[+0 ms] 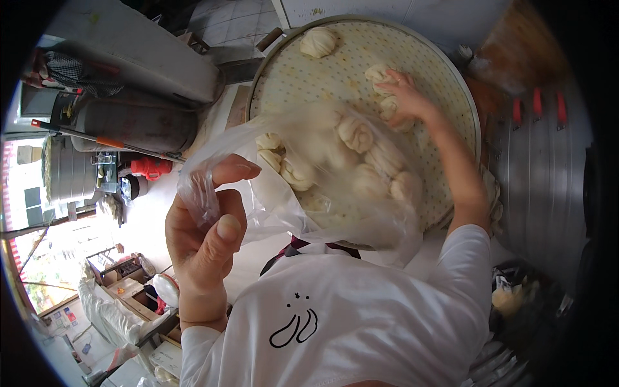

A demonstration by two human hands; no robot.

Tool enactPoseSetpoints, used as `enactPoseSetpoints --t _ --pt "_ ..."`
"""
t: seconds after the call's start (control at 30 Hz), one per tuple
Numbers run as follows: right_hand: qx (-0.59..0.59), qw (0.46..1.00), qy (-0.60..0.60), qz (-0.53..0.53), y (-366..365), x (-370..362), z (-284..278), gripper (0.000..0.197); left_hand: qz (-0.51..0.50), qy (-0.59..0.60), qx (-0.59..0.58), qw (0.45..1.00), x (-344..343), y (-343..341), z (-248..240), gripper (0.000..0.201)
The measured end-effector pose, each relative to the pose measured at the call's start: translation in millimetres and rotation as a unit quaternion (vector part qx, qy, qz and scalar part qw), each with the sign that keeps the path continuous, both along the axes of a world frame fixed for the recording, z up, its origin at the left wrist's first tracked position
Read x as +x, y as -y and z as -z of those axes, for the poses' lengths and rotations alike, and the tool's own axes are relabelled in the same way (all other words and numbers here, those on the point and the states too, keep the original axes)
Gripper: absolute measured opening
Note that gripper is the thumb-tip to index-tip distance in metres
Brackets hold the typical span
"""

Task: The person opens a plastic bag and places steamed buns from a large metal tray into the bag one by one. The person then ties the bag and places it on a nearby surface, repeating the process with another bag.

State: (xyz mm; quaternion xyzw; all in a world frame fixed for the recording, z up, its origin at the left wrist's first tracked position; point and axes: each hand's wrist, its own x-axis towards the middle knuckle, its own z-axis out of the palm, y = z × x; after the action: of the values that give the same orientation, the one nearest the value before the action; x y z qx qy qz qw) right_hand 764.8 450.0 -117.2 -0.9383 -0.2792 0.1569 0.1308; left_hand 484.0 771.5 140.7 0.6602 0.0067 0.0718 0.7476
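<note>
My left hand [209,226] is closed on a thin, translucent plastic bag [277,193], with a gathered band of it looped over the fingers. The bag spreads rightward over the near part of a round, perforated steamer tray [290,77]. Twisted steamed rolls [354,133] show through the film; whether each lies inside or beneath it I cannot tell. On the tray's right side my right hand [412,102] grips a pale twisted roll [389,107], fingers curled over it. A second roll [378,76] touches the fingertips. Another roll [319,42] sits alone at the far edge.
Beyond the left side of the tray lies a dark grey cylinder [138,122], with a long orange-and-black pole [109,140] near it. A red object [151,168] stands farther left. Metal panels with red handles [537,103] are at right. Open wooden boxes [129,287] are at lower left.
</note>
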Motion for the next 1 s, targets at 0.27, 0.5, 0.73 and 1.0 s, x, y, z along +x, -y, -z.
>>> enactPoseSetpoints --t 0.27,0.5,0.73,1.0 --pt "-0.061 0.995 0.038 -0.073 22.3 -7.1 7.1 0.095 -0.017 -0.032 -0.007 0.999 -7.1 5.5 -8.8 0.058" --pt "0.471 0.805 -0.166 0.320 36.1 -26.8 26.7 0.073 0.044 -0.057 -0.062 0.996 -24.3 -19.9 -16.1 0.049" --pt "0.465 0.846 -0.257 -0.043 -50.5 -160.0 -76.3 0.072 0.128 -0.099 -0.122 0.979 -18.1 -16.7 -23.4 0.049" --pt "0.290 0.936 -0.178 -0.093 -106.6 -152.5 -134.8 0.052 0.088 -0.104 -0.200 0.970 -42.5 -32.5 -39.2 0.053"
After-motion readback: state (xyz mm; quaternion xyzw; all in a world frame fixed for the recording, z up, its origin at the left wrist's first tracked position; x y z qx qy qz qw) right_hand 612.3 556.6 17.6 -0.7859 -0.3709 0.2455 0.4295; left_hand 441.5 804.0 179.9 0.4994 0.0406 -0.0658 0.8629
